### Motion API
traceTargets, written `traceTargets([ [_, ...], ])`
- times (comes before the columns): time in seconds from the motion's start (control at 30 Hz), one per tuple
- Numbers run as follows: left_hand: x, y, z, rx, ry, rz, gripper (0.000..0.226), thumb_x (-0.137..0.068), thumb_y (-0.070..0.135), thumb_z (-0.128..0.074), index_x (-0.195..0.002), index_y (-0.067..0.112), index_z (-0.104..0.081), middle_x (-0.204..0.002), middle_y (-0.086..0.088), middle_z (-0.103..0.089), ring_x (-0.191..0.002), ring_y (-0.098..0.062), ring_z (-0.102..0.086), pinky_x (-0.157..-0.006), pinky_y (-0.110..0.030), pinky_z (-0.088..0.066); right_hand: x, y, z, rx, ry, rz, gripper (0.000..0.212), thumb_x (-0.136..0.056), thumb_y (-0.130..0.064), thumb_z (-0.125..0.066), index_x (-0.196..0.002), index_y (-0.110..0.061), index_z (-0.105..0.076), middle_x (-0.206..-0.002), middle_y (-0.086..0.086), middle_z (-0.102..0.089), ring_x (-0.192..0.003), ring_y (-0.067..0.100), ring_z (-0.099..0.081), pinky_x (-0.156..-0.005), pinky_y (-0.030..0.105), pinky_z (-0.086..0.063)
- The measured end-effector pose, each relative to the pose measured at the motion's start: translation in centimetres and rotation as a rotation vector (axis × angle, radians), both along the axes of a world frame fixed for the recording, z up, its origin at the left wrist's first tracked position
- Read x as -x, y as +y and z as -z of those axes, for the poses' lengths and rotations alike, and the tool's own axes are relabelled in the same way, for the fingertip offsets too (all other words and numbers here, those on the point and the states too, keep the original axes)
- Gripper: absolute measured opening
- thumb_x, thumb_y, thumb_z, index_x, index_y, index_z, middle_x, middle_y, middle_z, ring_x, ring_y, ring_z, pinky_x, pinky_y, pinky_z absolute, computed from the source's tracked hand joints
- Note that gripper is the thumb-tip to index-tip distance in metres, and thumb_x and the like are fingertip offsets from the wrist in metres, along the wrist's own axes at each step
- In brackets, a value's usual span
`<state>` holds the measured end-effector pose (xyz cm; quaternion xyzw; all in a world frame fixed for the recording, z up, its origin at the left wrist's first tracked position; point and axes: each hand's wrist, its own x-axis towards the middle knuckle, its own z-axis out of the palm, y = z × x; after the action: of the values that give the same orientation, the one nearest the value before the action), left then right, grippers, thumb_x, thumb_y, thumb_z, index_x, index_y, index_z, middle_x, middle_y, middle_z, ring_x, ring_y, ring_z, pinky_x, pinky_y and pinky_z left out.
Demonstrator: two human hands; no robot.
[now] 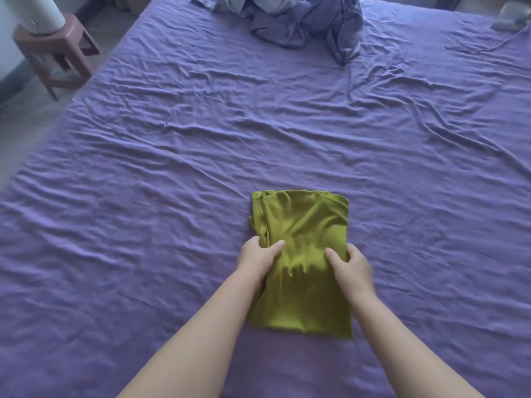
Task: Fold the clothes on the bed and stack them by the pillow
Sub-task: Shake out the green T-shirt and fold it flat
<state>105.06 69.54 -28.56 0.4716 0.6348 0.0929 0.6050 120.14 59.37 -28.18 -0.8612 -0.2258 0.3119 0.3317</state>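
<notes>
Green garment (301,225), folded into a narrow rectangle, is laid flat on the wrinkly purple bed sheet (143,182), near the close edge of the bed. It's gripped at its middle on both sides: left edge pinched by the left hand (260,254), right edge by the right hand (349,264), thumbs on top. A crumpled bluish pile of clothes (304,21) is left at the far end, well apart. A pink stool (54,53) is parked beside the bed.

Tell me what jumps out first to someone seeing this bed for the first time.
The green garment, folded into a strip near the front of the purple sheet. The left hand and right hand grip its two sides. A crumpled heap of bluish clothes lies at the far end.
</notes>
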Motion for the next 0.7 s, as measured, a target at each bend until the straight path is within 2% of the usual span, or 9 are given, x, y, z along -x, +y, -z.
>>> traceTargets([
  [0.07,0.1,-0.5,-1.0,-0.089,-0.042,-0.016,0.055,-0.085,0.034,-0.066,-0.129,0.006,-0.05,-0.115,0.007,-0.055,-0.106,-0.014,-0.053,-0.095,-0.028,-0.042,-0.4,-0.3,-0.9,-0.061,-0.021,-0.03,0.01,-0.087,-0.025,-0.062,-0.096,-0.021,-0.062,-0.086,-0.009,-0.062,-0.086,0.016,-0.057,-0.073,0.028,-0.038],
  [0.1,0.1,-0.7,-1.5,-0.124,-0.064,-0.026,0.047,-0.086,0.033,-0.065,-0.125,0.007,-0.054,-0.113,0.009,-0.055,-0.104,-0.013,-0.054,-0.094,-0.028,-0.043,-0.6,-0.6,-1.4,-0.088,-0.02,-0.03,0.006,-0.086,-0.024,-0.063,-0.092,-0.023,-0.061,-0.083,-0.011,-0.062,-0.082,0.014,-0.057,-0.071,0.028,-0.038],
  [0.17,0.1,-1.4,-2.7,-0.141,-0.134,-0.05,0.03,-0.088,0.029,-0.064,-0.108,0.007,-0.062,-0.109,-0.003,-0.066,-0.102,-0.022,-0.061,-0.094,-0.038,-0.048,-1.2,-1.4,-2.5,-0.13,-0.02,-0.004,0.007,-0.086,-0.025,-0.064,-0.081,-0.025,-0.059,-0.077,-0.014,-0.062,-0.075,0.011,-0.057,-0.064,0.026,-0.039],
  [0.23,0.1,-2.3,-4.6,-0.168,-0.184,-0.074,0.025,-0.089,0.024,-0.064,-0.097,0.001,-0.064,-0.101,-0.015,-0.069,-0.097,-0.03,-0.064,-0.09,-0.044,-0.05,-1.9,-2.5,-4.0,-0.163,-0.025,0.027,0.012,-0.085,-0.025,-0.065,-0.076,-0.022,-0.058,-0.073,-0.01,-0.062,-0.071,0.01,-0.055,-0.063,0.024,-0.04],
  [0.33,-0.5,-3.9,-7.6,-0.254,-0.197,-0.056,0.026,-0.09,0.023,-0.063,-0.091,-0.003,-0.063,-0.094,-0.018,-0.069,-0.087,-0.027,-0.063,-0.086,-0.046,-0.048,-2.8,-4.2,-6.9,-0.211,-0.032,0.05,0.01,-0.086,-0.022,-0.066,-0.078,-0.022,-0.059,-0.075,-0.009,-0.063,-0.073,0.011,-0.056,-0.065,0.029,-0.039],
  [0.43,-2.1,-5.7,-11.2,-0.327,-0.197,-0.012,0.021,-0.09,0.023,-0.062,-0.091,0.002,-0.066,-0.092,-0.01,-0.071,-0.093,-0.027,-0.064,-0.09,-0.044,-0.048,-4.2,-6.2,-10.7,-0.232,-0.111,0.059,0.01,-0.085,-0.022,-0.066,-0.081,-0.027,-0.058,-0.075,-0.018,-0.06,-0.073,0.008,-0.055,-0.064,0.024,-0.033],
  [0.53,-4.3,-8.2,-15.5,-0.305,-0.286,0.002,0.014,-0.09,0.022,-0.062,-0.09,0.01,-0.069,-0.091,-0.003,-0.072,-0.092,-0.021,-0.065,-0.09,-0.042,-0.05,-6.4,-9.0,-14.8,-0.25,-0.171,0.073,0.006,-0.085,-0.024,-0.066,-0.089,-0.026,-0.061,-0.075,-0.014,-0.06,-0.074,0.013,-0.055,-0.061,0.022,-0.035],
  [0.63,-7.3,-11.4,-19.8,-0.274,-0.361,0.011,0.011,-0.089,0.019,-0.063,-0.086,0.01,-0.069,-0.09,-0.007,-0.073,-0.088,-0.021,-0.066,-0.088,-0.042,-0.051,-9.3,-12.9,-19.2,-0.284,-0.205,0.108,0.006,-0.085,-0.025,-0.067,-0.09,-0.024,-0.063,-0.073,-0.014,-0.059,-0.073,0.014,-0.054,-0.056,0.019,-0.031],
  [0.7,-9.6,-14.2,-22.6,-0.287,-0.392,0.029,0.008,-0.089,0.016,-0.063,-0.085,0.011,-0.068,-0.092,-0.01,-0.072,-0.089,-0.023,-0.065,-0.089,-0.043,-0.05,-11.3,-16.2,-22.2,-0.319,-0.24,0.132,0.01,-0.084,-0.024,-0.067,-0.093,-0.02,-0.066,-0.074,-0.012,-0.059,-0.074,0.012,-0.054,-0.059,0.018,-0.029],
])
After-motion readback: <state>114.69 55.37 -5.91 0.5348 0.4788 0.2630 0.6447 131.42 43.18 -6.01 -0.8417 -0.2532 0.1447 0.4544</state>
